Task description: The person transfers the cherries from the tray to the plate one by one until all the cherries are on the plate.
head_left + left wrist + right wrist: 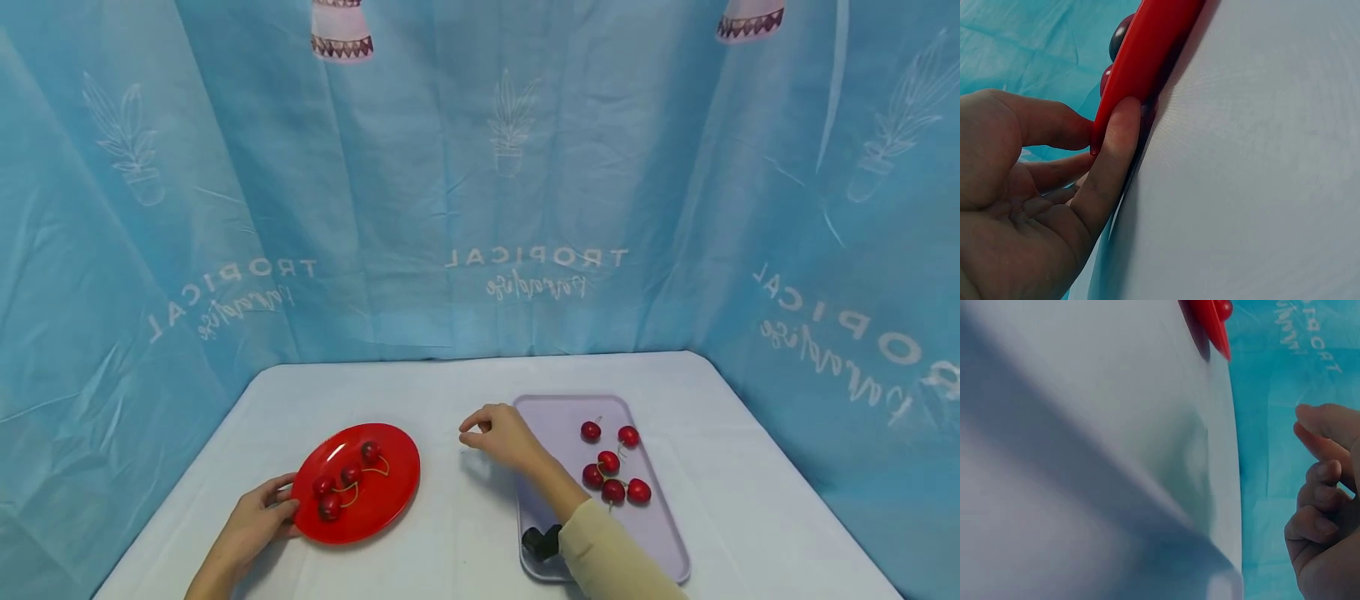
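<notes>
Carrying everything here is the white bench [465, 533], its covering smooth; on its right lies the pale lilac tray [562, 425], which I judge light and stiff, best taken by its raised rim on opposite sides; on the left sits the red plate [375, 508], glossy, and I'd expect it to be hard, light and a little slippery, so the rim is the place to hold, kept level lest its load roll; my left hand [258, 517] has that rim, its fingers [1124, 122] clamped on the left edge, one on the upper side and another pressed to the underside; my right hand [506, 433] hangs between plate and tray, thumb and forefinger curled close together with nothing between them, the others folded in; four cherries [330, 506] lie grouped on the plate, and six more cherries [612, 491] show toward the tray's right side, some of them touching; each looks round, shiny and very light, but whether soft or firm I can't tell by sight, so I'd pinch gently across the widest part; smallest are the thin stems [357, 495], springy by my guess and apt to snag a neighbour, a less sure hold.
</notes>
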